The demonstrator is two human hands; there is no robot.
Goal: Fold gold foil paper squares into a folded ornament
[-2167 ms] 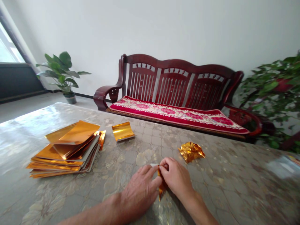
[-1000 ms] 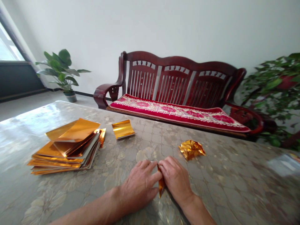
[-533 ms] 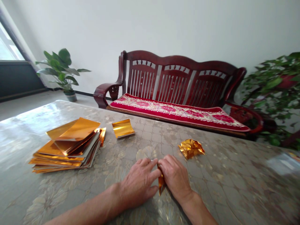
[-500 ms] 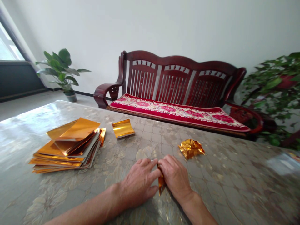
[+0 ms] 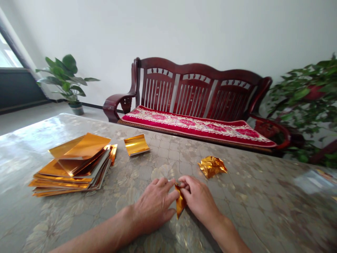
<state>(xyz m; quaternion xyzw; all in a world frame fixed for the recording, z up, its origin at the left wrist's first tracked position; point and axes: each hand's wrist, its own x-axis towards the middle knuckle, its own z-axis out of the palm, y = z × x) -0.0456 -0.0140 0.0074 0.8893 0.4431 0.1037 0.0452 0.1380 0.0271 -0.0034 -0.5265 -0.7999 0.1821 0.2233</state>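
A small folded piece of gold foil paper [image 5: 180,203] lies at the front middle of the table, its lower end narrowing to a point. My left hand [image 5: 156,203] lies palm down beside it, fingers bent and gripping its left side. From the right, my right hand [image 5: 198,196] pinches the far end between thumb and curled fingers. Both hands cover part of the paper, so its full shape is hidden. Beyond my right hand sits a crumpled gold foil piece [image 5: 212,166].
A loose stack of gold foil sheets [image 5: 65,174] is on the left, with a single curled sheet [image 5: 137,144] behind it. Blurred clear plastic [image 5: 313,181] lies at the right on the patterned table [image 5: 118,189]. Past the table stand a wooden bench [image 5: 195,84] and potted plants [image 5: 70,79].
My right hand has turned and its fingers have shifted at the paper's far end, so more of the gold paper shows. The left hand stays almost in place. The view has shifted slightly.
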